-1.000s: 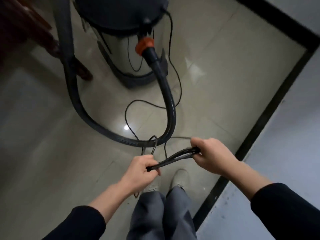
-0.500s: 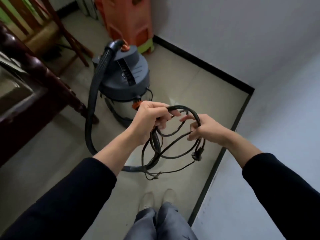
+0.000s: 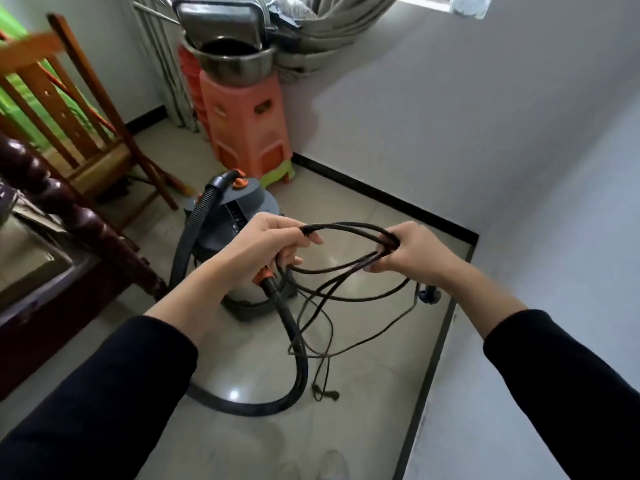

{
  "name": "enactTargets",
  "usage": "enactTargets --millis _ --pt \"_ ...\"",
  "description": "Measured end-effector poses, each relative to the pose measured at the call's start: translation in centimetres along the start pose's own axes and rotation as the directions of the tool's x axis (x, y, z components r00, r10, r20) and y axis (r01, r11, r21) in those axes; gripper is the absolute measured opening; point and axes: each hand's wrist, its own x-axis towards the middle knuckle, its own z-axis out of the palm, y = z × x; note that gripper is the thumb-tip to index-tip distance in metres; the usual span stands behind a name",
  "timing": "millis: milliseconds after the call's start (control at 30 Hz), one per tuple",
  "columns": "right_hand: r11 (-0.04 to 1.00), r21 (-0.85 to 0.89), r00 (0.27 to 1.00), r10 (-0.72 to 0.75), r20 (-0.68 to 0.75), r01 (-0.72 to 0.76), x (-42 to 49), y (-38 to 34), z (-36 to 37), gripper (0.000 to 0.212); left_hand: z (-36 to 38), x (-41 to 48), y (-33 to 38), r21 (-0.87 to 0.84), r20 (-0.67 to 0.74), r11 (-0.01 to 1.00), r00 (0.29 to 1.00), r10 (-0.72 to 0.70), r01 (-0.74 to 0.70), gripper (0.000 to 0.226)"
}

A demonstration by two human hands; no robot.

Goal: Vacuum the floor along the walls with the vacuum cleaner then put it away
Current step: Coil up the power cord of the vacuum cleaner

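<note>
A grey canister vacuum cleaner (image 3: 242, 209) with a steel drum stands on the tiled floor in front of me. Its black ribbed hose (image 3: 298, 372) curls across the floor from an orange coupling. Between my hands hangs the black power cord (image 3: 346, 226), gathered in several loops. My left hand (image 3: 273, 244) grips one end of the loops, just in front of the vacuum's lid. My right hand (image 3: 405, 251) grips the other end, about a hand's width away. The plug (image 3: 429, 295) dangles below my right wrist, and loose cord trails to the floor.
An orange plastic stool stack (image 3: 246, 126) carrying a metal basin (image 3: 232, 60) stands in the far corner by a curtain. A wooden chair (image 3: 79, 126) and a dark wooden table (image 3: 59, 237) are on the left. White walls with a black skirting (image 3: 381, 195) close the right side.
My head has lifted, bringing the stools and curtain into view. Both hands have risen and drawn apart, stretching the cord loops wider between them; the plug now hangs under my right wrist.
</note>
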Motion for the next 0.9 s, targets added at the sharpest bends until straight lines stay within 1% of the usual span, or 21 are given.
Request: enactTargets --millis 67,100,167,200,233,267,300,333,367,433,467,500,600,700,767,833,867,900 --pt "0.983 -0.185 0.998 -0.023 -0.065 0.011 -0.2 -0.3 -1.2 0.034 -0.2 0.3 0.3 0.195 -0.012 0.979 0.998 0.057 -0.054 0.019" --pt "0.968 -0.249 0.995 -0.037 -0.094 0.012 -0.3 -0.5 -1.7 0.035 -0.1 0.5 0.4 0.271 -0.028 0.960 0.996 0.081 -0.070 0.017" --pt "0.948 -0.316 0.990 -0.061 -0.124 0.019 -0.5 -0.7 -2.7 0.035 0.2 1.1 0.5 0.362 -0.061 0.929 0.992 0.111 -0.081 0.012" --pt "0.961 -0.274 0.992 -0.059 -0.108 0.028 -0.7 -0.6 -3.2 0.033 0.4 1.3 0.4 0.402 -0.077 0.911 0.988 0.131 -0.089 0.012" --pt "0.987 -0.158 0.996 -0.049 -0.069 0.038 -0.9 -0.4 -3.7 0.030 0.6 1.5 0.3 0.450 -0.090 0.887 0.983 0.159 -0.102 0.014" --pt "0.999 -0.003 0.999 -0.049 -0.021 0.049 -1.2 -0.1 -4.2 0.026 0.8 1.7 0.1 0.493 -0.095 0.863 0.979 0.180 -0.111 0.017" --pt "0.989 0.133 0.998 -0.062 0.002 0.061 -1.5 0.1 -4.7 0.023 0.9 1.8 -0.1 0.529 -0.089 0.841 0.979 0.185 -0.111 0.019" --pt "0.971 0.225 0.997 -0.075 -0.017 0.077 -1.8 0.2 -5.0 0.021 1.0 1.8 -0.3 0.561 -0.073 0.822 0.982 0.171 -0.102 0.021" --pt "0.956 0.277 0.994 -0.082 -0.072 0.099 -2.0 0.3 -5.3 0.020 1.2 1.9 -0.6 0.584 -0.055 0.808 0.988 0.141 -0.082 0.024" --pt "0.933 0.325 0.974 -0.087 -0.211 0.154 -2.1 -0.1 -5.9 0.021 1.8 2.0 -1.2 0.616 -0.040 0.787 0.997 0.068 -0.029 0.028" --pt "0.916 0.359 0.958 -0.082 -0.275 0.182 -2.1 -0.5 -6.3 0.021 2.1 2.2 -1.5 0.611 -0.050 0.791 0.997 0.054 -0.012 0.029" --pt "0.888 0.411 0.941 -0.068 -0.332 0.209 -2.2 -1.0 -6.7 0.021 2.4 2.5 -1.7 0.572 -0.076 0.820 0.995 0.058 -0.004 0.028" --pt "0.799 0.531 0.884 -0.002 -0.468 0.283 -2.3 -2.7 -8.3 0.022 3.0 3.6 -2.1 0.362 -0.203 0.932 0.974 0.097 -0.017 0.023" --pt "0.773 0.528 0.810 0.031 -0.585 0.352 -2.3 -4.5 -9.6 0.020 4.2 4.8 -2.5 0.141 -0.190 0.989 0.980 0.065 -0.038 0.013" --pt "0.754 0.526 0.768 0.045 -0.638 0.392 -2.3 -5.5 -10.3 0.021 5.1 5.4 -2.7 -0.010 -0.228 0.999 0.973 0.032 -0.035 0.010" --pt "0.738 0.520 0.743 0.038 -0.668 0.430 -2.3 -6.3 -11.0 0.019 5.7 6.0 -2.7 -0.112 -0.275 0.993 0.961 0.011 -0.044 0.009" --pt "0.728 0.522 0.738 0.032 -0.674 0.445 -2.3 -6.6 -11.4 0.018 5.8 6.2 -2.8 -0.156 -0.266 0.987 0.964 -0.002 -0.041 0.012" --pt "0.713 0.531 0.736 0.032 -0.677 0.457 -2.4 -6.9 -11.8 0.018 5.8 6.3 -2.9 -0.169 -0.226 0.985 0.974 -0.011 -0.029 0.022"
